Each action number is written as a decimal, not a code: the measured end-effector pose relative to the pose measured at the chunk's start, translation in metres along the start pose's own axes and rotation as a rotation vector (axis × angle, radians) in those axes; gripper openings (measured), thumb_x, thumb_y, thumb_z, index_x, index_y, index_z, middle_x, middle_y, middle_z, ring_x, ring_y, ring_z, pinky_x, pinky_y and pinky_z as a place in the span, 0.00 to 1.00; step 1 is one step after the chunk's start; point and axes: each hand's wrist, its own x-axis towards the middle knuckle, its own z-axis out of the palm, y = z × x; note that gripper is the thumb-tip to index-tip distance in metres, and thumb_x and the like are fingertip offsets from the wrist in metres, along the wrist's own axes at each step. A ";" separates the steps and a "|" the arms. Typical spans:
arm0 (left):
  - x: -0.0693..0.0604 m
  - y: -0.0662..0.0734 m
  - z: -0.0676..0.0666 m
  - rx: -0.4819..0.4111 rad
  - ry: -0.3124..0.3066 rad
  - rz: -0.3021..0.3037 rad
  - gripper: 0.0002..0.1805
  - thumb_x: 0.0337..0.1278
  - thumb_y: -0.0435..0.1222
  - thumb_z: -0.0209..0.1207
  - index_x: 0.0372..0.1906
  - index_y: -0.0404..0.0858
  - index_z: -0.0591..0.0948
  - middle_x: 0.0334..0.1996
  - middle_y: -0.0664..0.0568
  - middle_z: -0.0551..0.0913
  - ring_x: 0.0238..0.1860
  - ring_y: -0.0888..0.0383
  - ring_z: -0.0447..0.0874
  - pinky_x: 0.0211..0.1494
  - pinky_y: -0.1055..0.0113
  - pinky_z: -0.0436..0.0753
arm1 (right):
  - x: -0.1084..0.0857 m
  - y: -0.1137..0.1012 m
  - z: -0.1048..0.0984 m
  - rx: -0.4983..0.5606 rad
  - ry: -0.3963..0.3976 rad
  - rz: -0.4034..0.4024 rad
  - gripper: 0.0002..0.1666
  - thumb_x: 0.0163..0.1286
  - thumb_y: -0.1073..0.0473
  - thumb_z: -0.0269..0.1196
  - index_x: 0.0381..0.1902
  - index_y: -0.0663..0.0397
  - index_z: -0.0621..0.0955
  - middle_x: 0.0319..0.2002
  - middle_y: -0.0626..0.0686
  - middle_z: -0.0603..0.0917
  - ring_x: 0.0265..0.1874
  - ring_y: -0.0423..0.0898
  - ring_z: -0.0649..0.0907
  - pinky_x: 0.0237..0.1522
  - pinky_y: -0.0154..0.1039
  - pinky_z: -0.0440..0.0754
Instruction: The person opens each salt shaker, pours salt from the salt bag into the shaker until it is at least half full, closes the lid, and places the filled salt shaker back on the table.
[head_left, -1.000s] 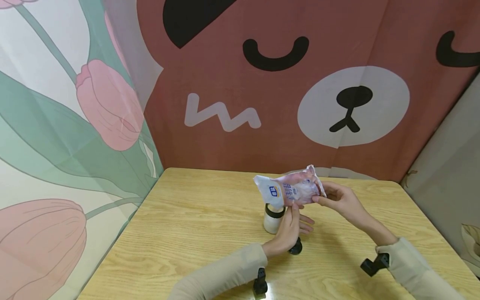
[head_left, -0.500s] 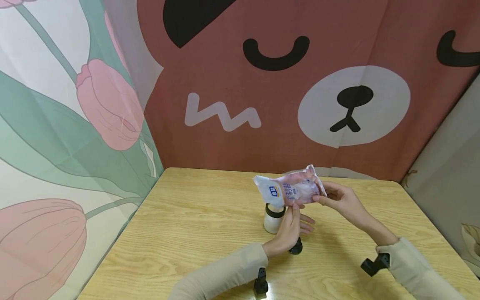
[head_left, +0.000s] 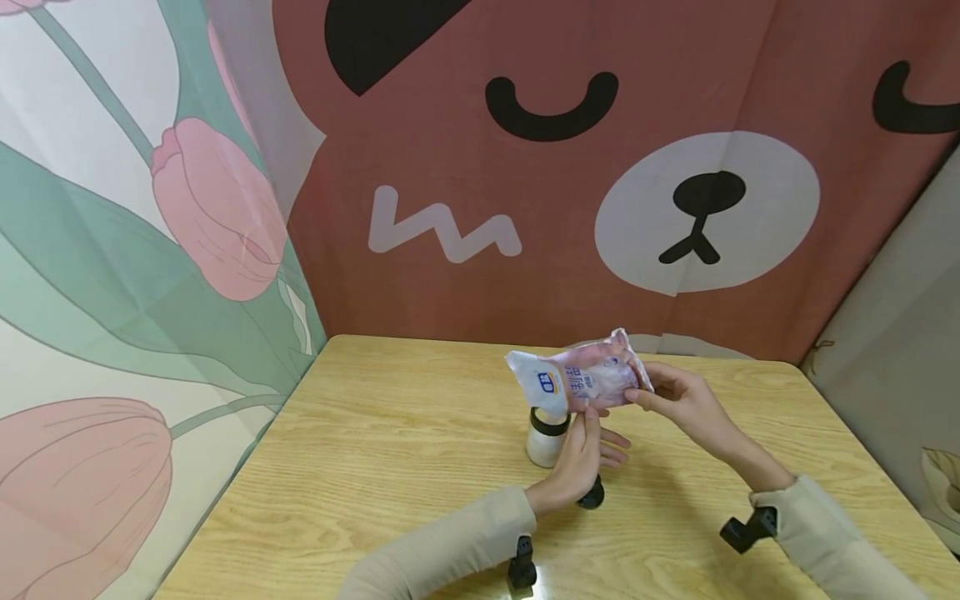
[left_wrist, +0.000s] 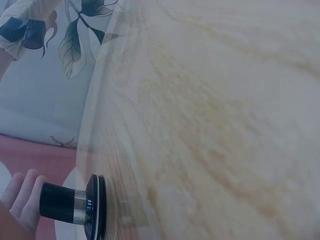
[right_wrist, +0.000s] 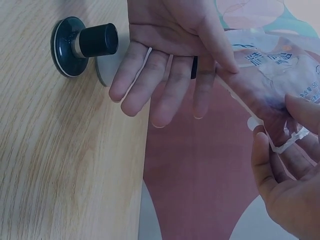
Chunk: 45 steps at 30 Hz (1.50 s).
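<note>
A pink and white plastic bag [head_left: 592,375] with blue print is tilted over a glass jar [head_left: 546,442] with a black rim, its white end at the jar's mouth. My right hand [head_left: 690,406] pinches the bag's right end between thumb and fingers, as the right wrist view also shows at the crumpled bag [right_wrist: 280,75]. Under the bag is my left hand [head_left: 576,467], beside the jar, its thumb touching the bag's lower edge; its fingers [right_wrist: 155,85] are extended and spread in the right wrist view. What flows at the jar's mouth cannot be seen.
A black round lid with a knob [head_left: 592,493] lies on the wooden table [head_left: 360,450] just in front of the left hand; its black knob [left_wrist: 60,202] shows in the left wrist view. Printed cloths [head_left: 420,292] hang behind the table and at both sides.
</note>
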 end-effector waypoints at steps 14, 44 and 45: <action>-0.001 0.002 0.001 0.007 0.005 0.003 0.26 0.81 0.50 0.24 0.60 0.37 0.64 0.40 0.41 0.86 0.37 0.47 0.88 0.40 0.63 0.87 | 0.001 0.001 0.001 -0.045 0.007 -0.024 0.19 0.72 0.68 0.61 0.60 0.63 0.77 0.42 0.55 0.85 0.33 0.43 0.83 0.33 0.35 0.83; -0.001 0.002 0.002 0.016 0.015 0.012 0.25 0.82 0.49 0.24 0.60 0.36 0.64 0.39 0.39 0.86 0.36 0.44 0.88 0.39 0.63 0.87 | 0.001 0.003 0.001 0.008 -0.022 -0.036 0.21 0.71 0.71 0.61 0.60 0.65 0.76 0.42 0.55 0.83 0.34 0.44 0.84 0.34 0.36 0.84; -0.001 0.002 0.002 0.014 0.015 0.012 0.25 0.82 0.49 0.24 0.60 0.37 0.64 0.39 0.39 0.86 0.36 0.44 0.88 0.38 0.63 0.87 | 0.001 0.003 0.001 0.017 -0.024 -0.035 0.21 0.70 0.71 0.62 0.60 0.65 0.76 0.43 0.55 0.83 0.35 0.44 0.84 0.35 0.36 0.84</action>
